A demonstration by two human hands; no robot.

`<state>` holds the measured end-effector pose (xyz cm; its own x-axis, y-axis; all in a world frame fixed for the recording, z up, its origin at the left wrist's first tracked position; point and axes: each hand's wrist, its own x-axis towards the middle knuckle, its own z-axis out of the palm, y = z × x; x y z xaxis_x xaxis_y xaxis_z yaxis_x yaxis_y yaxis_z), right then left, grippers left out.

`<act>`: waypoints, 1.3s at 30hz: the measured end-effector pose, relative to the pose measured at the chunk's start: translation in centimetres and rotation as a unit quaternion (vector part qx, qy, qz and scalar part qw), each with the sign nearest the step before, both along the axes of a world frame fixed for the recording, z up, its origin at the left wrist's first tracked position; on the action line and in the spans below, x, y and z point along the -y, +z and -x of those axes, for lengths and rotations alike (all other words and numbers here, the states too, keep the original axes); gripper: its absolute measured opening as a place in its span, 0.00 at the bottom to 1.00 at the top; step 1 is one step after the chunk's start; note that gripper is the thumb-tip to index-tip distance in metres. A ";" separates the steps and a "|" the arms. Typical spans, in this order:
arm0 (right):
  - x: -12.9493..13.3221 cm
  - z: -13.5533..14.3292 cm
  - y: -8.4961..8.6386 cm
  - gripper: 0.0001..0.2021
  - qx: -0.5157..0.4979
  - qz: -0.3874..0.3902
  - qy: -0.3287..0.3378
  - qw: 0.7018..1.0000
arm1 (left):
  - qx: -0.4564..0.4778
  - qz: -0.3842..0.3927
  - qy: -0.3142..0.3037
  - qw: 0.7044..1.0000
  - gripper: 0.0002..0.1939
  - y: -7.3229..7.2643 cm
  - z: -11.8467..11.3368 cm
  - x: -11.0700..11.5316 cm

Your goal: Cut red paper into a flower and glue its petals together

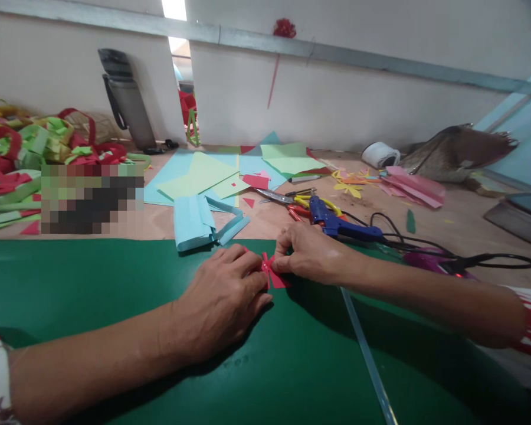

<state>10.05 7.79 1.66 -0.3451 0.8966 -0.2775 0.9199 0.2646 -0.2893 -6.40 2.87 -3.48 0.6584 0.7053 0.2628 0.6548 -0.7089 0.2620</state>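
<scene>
A small red paper flower (278, 280) lies on the green mat (115, 277), partly covered by my fingers. My left hand (228, 295) is closed on its left side, with the fingers bent and resting low against the mat. From the other side my right hand (307, 254) pinches at the flower's upper right, thumb and forefinger together. Just beyond my left hand stands a folded light-blue paper bag (193, 223) with a handle strip. A blue glue gun (343, 225) lies behind my right hand, beside scissors (277, 196). A clear glue stick (367, 354) lies below my right forearm.
Paper sheets (199, 174) spread behind the bag. Red and green paper strips (48, 141) pile up at left, near a grey bottle (130, 106). To the right are black cords (425, 242), yellow paper flowers (347, 186), pink paper (416, 186) and a white roll (380, 155).
</scene>
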 end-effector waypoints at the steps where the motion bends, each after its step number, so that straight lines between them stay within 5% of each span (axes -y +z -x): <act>1: 0.0 0.0 0.0 0.05 0.003 -0.001 0.001 1.000 | 0.000 -0.001 0.001 1.000 0.12 0.0 0.0 0.0; 39: -0.6 0.5 -0.1 0.05 0.042 -0.012 0.002 0.999 | -0.006 -0.011 0.003 1.000 0.12 -0.1 0.0 0.0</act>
